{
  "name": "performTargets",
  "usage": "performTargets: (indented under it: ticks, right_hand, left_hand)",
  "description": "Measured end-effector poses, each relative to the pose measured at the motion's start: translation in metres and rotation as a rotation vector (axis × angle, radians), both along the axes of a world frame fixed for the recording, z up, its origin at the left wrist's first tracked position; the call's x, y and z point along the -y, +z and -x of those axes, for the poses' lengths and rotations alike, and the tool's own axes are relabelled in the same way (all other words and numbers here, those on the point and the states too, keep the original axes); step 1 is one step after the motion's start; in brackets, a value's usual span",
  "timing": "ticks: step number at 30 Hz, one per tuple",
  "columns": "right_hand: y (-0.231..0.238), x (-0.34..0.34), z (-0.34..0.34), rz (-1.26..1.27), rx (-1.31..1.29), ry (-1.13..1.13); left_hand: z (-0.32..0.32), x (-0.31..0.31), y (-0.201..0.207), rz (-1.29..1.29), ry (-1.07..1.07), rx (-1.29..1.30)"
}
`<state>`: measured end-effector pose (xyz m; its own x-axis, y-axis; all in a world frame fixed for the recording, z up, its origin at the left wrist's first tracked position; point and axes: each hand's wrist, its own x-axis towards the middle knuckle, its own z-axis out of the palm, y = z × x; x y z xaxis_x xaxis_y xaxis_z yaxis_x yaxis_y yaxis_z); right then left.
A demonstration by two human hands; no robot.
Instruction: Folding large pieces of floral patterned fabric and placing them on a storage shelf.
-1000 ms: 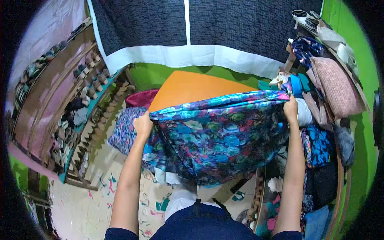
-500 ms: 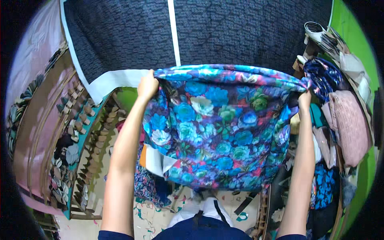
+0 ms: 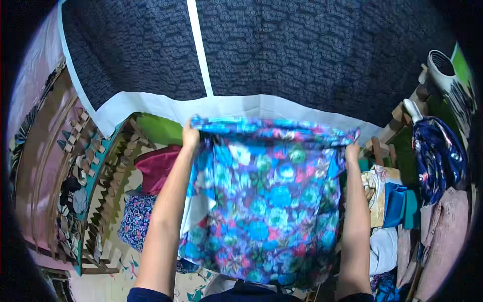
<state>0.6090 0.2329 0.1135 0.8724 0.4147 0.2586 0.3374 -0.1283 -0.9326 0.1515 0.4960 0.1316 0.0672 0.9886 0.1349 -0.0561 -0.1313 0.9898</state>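
A blue, pink and green floral cloth (image 3: 271,201) hangs stretched between my two hands in front of me. My left hand (image 3: 191,135) grips its upper left corner, and my right hand (image 3: 352,150) is closed on the upper right corner. The top edge is bunched into a thick roll, while the rest drops down toward my waist and looks smeared by motion. A white piece (image 3: 197,214) shows at the cloth's left side, partly covered by it.
A dark patterned curtain with white borders (image 3: 322,60) hangs ahead. On the left stands a wooden rack (image 3: 108,199) of spools. Maroon cloth (image 3: 158,163) and floral cloth (image 3: 135,219) lie beside my left arm. Folded fabrics (image 3: 397,201) and draped garments (image 3: 437,156) fill the right. Scraps litter the floor.
Both hands have come lower in view with the cloth, and the right has shifted inward. The cloth's lower edge now hangs nearer my body. The view has tilted, showing more on the right.
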Motion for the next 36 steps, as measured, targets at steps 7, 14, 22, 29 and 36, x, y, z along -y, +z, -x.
performTargets:
  ticks: [7,14,22,29,36]
  right_hand:
    - [0.112,-0.022,-0.039,0.004,0.297,-0.165]
    - [0.036,0.068,0.027,0.217,0.378,-0.195]
    - [0.011,0.189,0.143,-0.002,0.398,-0.231]
    - [-0.053,0.337,0.23,0.159,0.48,-0.322]
    - [-0.086,0.379,0.3,1.126,0.399,0.262]
  left_hand:
    - [-0.033,-0.005,0.118,-0.378,-0.009,-0.015]
    - [0.01,0.054,0.057,-0.414,0.006,-0.761]
    - [0.105,0.167,0.061,-0.655,-0.078,-0.528]
    - [0.232,0.265,0.017,-0.652,-0.66,-1.12]
    - [0.254,0.305,-0.067,0.001,-1.225,-1.499]
